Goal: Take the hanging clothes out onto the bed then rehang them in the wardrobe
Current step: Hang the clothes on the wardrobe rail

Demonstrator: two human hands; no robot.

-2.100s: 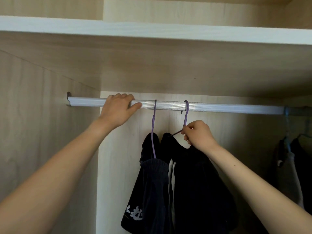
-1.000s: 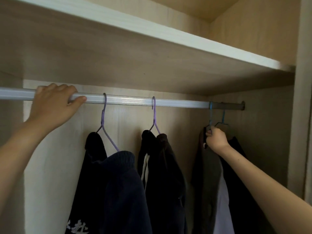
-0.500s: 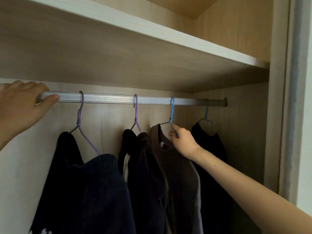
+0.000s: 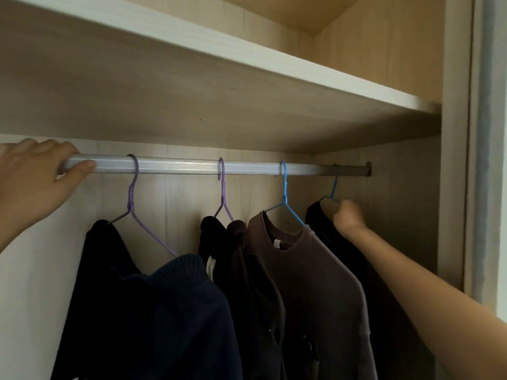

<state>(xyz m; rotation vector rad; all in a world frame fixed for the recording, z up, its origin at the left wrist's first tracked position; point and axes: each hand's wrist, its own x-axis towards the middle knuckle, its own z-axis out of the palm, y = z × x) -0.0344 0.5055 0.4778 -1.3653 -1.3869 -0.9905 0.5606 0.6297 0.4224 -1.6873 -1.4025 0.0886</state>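
Observation:
A silver rail (image 4: 178, 165) runs across the wardrobe. Several garments hang from it: a dark navy sweater (image 4: 153, 311) on a purple hanger (image 4: 133, 193), a black garment (image 4: 247, 283) on a second purple hanger (image 4: 223, 193), a brown sweatshirt (image 4: 310, 283) on a blue hanger (image 4: 285, 198), and a black top (image 4: 318, 218) on the far-right blue hanger (image 4: 333, 189). My left hand (image 4: 35, 182) grips the rail at its left end. My right hand (image 4: 348, 215) is closed at the shoulder of the far-right hanger; its fingers are hidden behind the hand.
A wooden shelf (image 4: 247, 67) sits just above the rail. The wardrobe's right side panel (image 4: 452, 187) and a grey frame edge (image 4: 491, 160) stand close to the last hanger. The back wall (image 4: 186, 215) lies behind the clothes.
My right hand has left the brown sweatshirt's blue hanger and moved right to the last blue hanger. The left hand stays on the rail.

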